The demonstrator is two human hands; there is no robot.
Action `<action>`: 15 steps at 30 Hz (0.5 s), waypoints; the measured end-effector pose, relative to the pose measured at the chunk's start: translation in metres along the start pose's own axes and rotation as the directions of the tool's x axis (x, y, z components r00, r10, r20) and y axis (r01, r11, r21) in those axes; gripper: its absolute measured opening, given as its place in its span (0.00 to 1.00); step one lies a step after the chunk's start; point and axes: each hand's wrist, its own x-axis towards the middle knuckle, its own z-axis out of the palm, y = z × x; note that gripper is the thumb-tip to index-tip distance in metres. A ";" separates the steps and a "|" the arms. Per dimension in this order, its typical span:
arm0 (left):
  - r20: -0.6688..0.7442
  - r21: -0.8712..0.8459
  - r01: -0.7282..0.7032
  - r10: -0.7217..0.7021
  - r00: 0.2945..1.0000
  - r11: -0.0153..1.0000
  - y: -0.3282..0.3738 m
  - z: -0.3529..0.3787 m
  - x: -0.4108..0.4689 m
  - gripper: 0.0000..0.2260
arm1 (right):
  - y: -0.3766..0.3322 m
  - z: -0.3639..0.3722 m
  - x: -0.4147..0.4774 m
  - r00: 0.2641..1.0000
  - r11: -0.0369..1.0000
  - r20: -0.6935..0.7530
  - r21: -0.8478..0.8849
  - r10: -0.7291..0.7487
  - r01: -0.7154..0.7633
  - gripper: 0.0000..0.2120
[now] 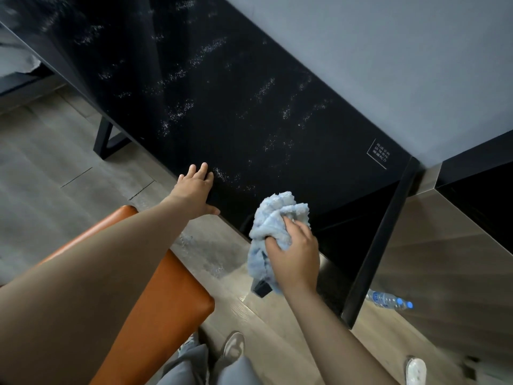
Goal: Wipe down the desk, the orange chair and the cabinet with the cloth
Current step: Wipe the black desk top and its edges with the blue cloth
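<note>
While left hand (195,190) lies flat on desk (249,107), right hand (295,254) clutches cloth (273,215) — orange chair (166,295), bottle (388,299) nearby.

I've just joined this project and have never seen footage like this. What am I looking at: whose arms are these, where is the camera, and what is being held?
There is no machine here. A person wears a camera on the head, so the single picture looks forward and down along their own arms. The left hand lies flat, fingers straight, on the near edge of the black desk, whose top shows whitish streaks. The right hand grips a bunched light blue cloth by that same edge; I cannot tell whether the cloth touches the desk. Under the left arm is the orange chair. A plastic water bottle lies on the wooden floor to the right.
</note>
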 end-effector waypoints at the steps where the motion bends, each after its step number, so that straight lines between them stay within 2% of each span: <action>1: 0.005 0.000 -0.001 0.001 1.000 1.000 0.000 -0.001 0.001 0.45 | -0.002 -0.006 0.008 1.000 1.000 -0.016 0.010 0.003 -0.003 0.26; 10: 0.014 -0.002 0.022 -0.022 1.000 1.000 0.002 -0.004 0.004 0.42 | -0.007 -0.038 0.085 0.994 0.994 -0.107 0.109 0.013 -0.001 0.25; 15: 0.055 -0.044 0.100 -0.097 0.994 0.994 0.010 -0.014 0.011 0.38 | -0.005 -0.044 0.137 0.995 0.991 -0.100 0.128 -0.023 0.036 0.22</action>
